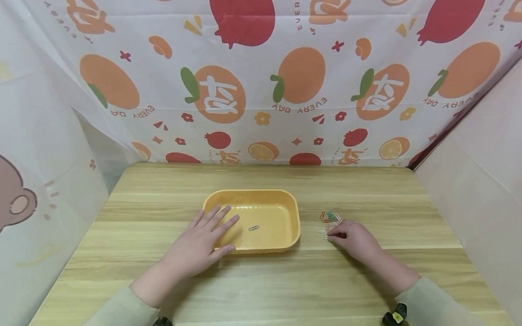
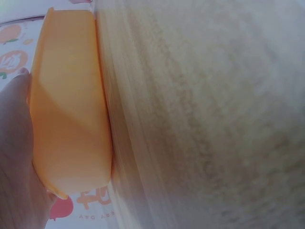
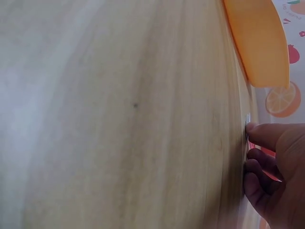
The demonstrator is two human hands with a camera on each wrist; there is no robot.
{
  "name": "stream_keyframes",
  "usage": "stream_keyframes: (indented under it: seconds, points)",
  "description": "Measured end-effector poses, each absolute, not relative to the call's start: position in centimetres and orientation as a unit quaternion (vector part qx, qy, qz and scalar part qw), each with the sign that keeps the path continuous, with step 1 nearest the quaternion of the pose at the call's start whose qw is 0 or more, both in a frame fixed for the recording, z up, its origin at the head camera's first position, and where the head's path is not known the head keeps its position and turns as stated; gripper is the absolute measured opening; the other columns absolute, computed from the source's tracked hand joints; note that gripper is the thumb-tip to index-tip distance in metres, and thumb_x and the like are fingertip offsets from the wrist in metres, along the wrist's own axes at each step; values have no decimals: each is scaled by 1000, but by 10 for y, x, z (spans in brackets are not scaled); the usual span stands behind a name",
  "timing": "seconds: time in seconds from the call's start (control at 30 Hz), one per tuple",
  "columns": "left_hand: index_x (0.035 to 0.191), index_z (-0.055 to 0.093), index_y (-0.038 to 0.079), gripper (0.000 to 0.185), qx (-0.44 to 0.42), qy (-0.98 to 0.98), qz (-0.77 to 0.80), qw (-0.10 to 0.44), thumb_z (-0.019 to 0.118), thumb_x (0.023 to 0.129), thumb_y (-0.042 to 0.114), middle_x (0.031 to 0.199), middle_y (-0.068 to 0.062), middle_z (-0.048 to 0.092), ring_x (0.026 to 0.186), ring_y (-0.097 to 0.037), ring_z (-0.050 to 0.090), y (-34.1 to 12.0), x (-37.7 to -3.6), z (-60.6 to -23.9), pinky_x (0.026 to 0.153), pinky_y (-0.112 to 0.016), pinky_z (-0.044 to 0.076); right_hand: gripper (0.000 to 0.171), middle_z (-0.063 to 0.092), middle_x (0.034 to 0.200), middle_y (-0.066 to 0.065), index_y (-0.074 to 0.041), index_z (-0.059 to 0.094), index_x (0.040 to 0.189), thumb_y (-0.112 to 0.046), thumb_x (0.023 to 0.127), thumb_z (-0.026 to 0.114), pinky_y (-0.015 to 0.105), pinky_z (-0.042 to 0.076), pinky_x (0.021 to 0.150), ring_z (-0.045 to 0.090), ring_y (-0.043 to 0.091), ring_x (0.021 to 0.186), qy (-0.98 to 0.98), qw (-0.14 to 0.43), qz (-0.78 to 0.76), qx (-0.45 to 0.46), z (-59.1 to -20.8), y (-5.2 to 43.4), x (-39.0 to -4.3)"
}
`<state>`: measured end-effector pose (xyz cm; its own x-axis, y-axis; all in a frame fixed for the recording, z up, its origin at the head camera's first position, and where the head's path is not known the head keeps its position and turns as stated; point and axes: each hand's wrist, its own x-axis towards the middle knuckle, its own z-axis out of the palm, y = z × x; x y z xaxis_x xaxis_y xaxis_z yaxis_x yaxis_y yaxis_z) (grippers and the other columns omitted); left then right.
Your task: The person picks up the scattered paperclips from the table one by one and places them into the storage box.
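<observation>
- A small heap of coloured paper clips (image 1: 330, 219) lies on the table just to the right of the orange tray (image 1: 294, 217), touching nothing but the right hand.
- The right hand (image 1: 354, 238) is set at the near edge of the heap, its fingers (image 3: 267, 136) curled down onto the clips; whether a clip is already pinched cannot be told.
- One grey clip (image 1: 253, 228) lies alone on the tray floor.
- The left hand (image 1: 201, 242) is laid flat over the tray's near left rim, fingers straight and spread, so the tray is steadied.
- The step is judged best done by one clip being pinched clear of the tangle before it is lifted, with the tray kept pressed down.
- The wooden table (image 1: 256, 287) is enclosed by a fruit-printed cloth (image 1: 264, 77) behind and pale side panels.
</observation>
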<state>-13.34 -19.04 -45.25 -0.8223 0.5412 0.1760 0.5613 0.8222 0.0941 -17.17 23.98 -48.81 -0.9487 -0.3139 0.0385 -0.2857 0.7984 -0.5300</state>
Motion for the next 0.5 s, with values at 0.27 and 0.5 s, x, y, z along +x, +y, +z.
stream_keyframes:
  seconds: [0.27,0.5]
  points:
    - [157,31,28,69,-289,-952,-71,71,43,98,62,163,-6,25,150,-32,20,-190,-132,-454,119,-57,15,8,70,93,-9,-21,79,95,-21,86,78,50,49,100,63,31,113,952,23,-262,-159,-490,240,-172]
    - [157,32,26,69,-287,-953,-69,71,43,98,62,163,-7,24,149,-34,19,-189,-131,-454,118,-59,17,6,72,97,-7,-23,78,92,-21,87,78,51,47,102,62,32,116,951,27,-261,-163,-490,240,-173]
